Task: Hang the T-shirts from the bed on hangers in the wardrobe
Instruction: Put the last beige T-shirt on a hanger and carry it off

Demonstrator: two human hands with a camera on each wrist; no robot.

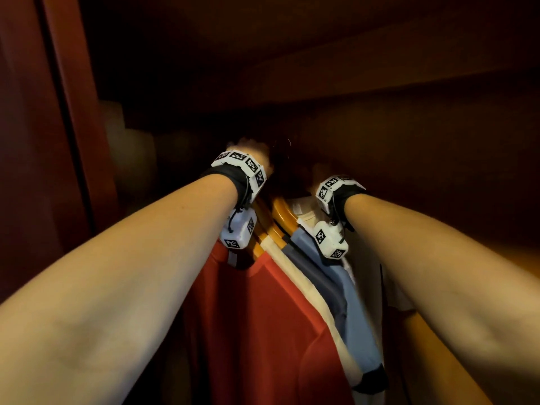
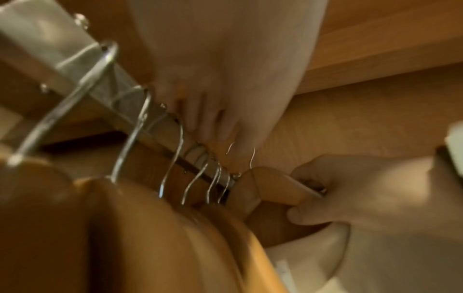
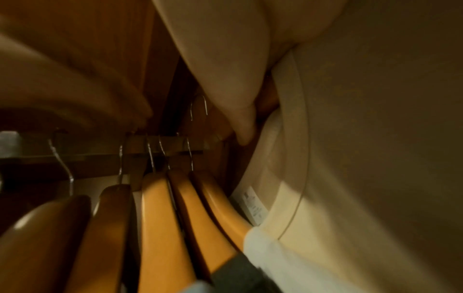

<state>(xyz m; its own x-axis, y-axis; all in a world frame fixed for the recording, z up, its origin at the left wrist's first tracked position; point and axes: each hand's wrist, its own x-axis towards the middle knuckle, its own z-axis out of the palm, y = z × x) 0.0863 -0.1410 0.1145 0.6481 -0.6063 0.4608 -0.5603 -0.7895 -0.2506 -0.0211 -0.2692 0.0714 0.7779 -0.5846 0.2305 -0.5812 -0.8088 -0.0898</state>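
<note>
My forearms [image 1: 122, 273] reach into the wardrobe. My right hand [image 2: 350, 190] grasps a wooden hanger [image 2: 270, 186] carrying a cream T-shirt [image 3: 363, 158], at three o'clock of the hanging shirts; my left hand [image 2: 213, 83] reaches relaxed to the rail [image 2: 50, 39].

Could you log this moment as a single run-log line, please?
stage: hanging | right hand: grips wooden hanger, hook off rail | left hand: at rail

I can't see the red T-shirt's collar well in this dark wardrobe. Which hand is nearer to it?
Left. The left hand is up at the rail directly above the red T-shirt; the right hand is further right, above the cream T-shirt.
</note>
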